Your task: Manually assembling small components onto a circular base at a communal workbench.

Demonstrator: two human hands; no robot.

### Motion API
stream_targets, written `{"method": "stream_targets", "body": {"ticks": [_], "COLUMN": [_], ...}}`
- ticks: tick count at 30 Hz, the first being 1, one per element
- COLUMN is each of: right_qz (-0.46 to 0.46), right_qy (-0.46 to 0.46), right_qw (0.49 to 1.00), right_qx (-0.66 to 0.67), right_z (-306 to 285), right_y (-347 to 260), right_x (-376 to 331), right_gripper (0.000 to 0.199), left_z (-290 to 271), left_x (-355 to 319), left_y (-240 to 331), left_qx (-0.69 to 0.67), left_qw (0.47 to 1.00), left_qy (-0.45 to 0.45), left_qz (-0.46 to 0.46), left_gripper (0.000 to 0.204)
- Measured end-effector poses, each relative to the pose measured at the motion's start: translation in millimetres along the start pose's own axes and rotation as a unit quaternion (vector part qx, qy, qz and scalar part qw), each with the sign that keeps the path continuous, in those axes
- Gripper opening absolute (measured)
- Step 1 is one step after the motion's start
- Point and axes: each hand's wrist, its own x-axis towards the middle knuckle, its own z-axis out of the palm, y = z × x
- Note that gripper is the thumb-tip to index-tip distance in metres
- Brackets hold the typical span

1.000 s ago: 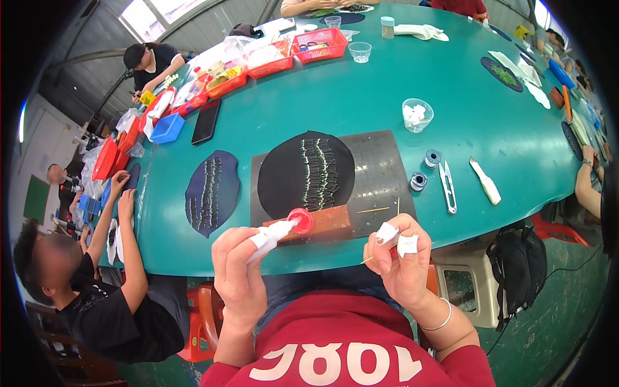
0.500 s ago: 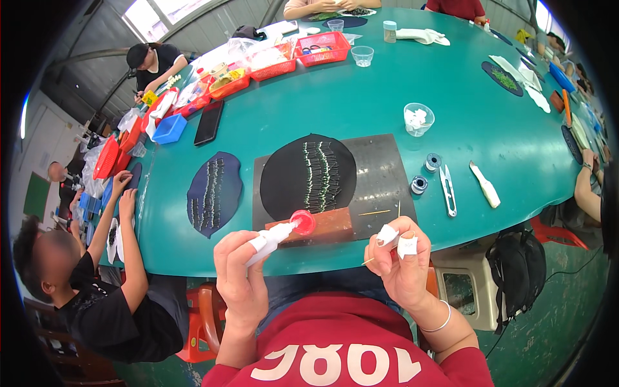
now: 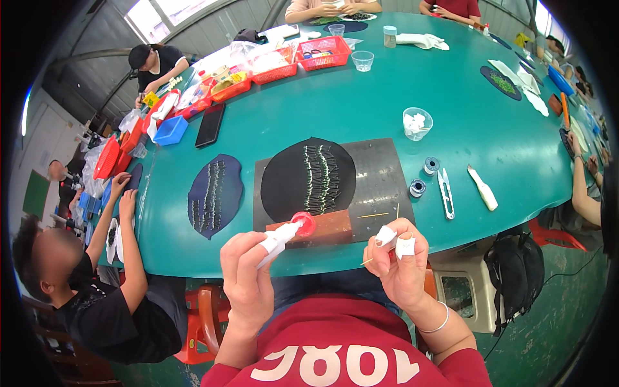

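My left hand (image 3: 248, 277) is closed around a white squeeze bottle (image 3: 276, 241), tilted up and to the right. The bottle's tip points into a small round red cap (image 3: 307, 222) at the near side of a reddish-brown wooden block (image 3: 332, 228). In my right hand (image 3: 401, 271), a thin toothpick (image 3: 366, 262) is pinched; white tape wraps two fingertips. Beyond the block lies a black round pad (image 3: 280, 171) carrying rows of small dark pieces with pale green ends (image 3: 319, 177). A dark grey board (image 3: 380, 174) lies beneath the pad and block.
Two toothpicks (image 3: 374, 215), thread spools (image 3: 418, 188), thread snips (image 3: 445, 193) and a white-handled tool (image 3: 483, 188) lie to the right. A clear cup (image 3: 418, 124) stands farther back. Left are a dark blue pad (image 3: 219, 187), a phone (image 3: 209, 125) and a co-worker (image 3: 116, 284).
My left hand and the bottle have shifted slightly right, with the tip still at the red cap. My right hand keeps its pinch on the toothpick, almost unmoved.
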Motion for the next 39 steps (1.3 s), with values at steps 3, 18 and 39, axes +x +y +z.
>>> {"method": "stream_targets", "body": {"ticks": [3, 18, 39], "right_qz": [0.002, 0.006, -0.106], "right_qy": [0.0, -0.003, -0.174], "right_qw": [1.0, 1.0, 0.977], "right_qx": [-0.002, -0.003, -0.058], "right_z": [0, -1, 92], "right_y": [-1, -1, -8], "right_x": [0, 2, 59], "right_gripper": [0.038, 0.038, 0.03], "left_z": [-1, 0, 1], "left_x": [0, 0, -37], "left_y": [1, 1, -8], "left_qx": [0.005, -0.028, -0.787], "left_qw": [1.0, 1.0, 0.467], "left_qy": [0.0, 0.005, -0.015], "left_qz": [0.001, -0.011, -0.403], "left_gripper": [0.028, 0.03, 0.032]}}
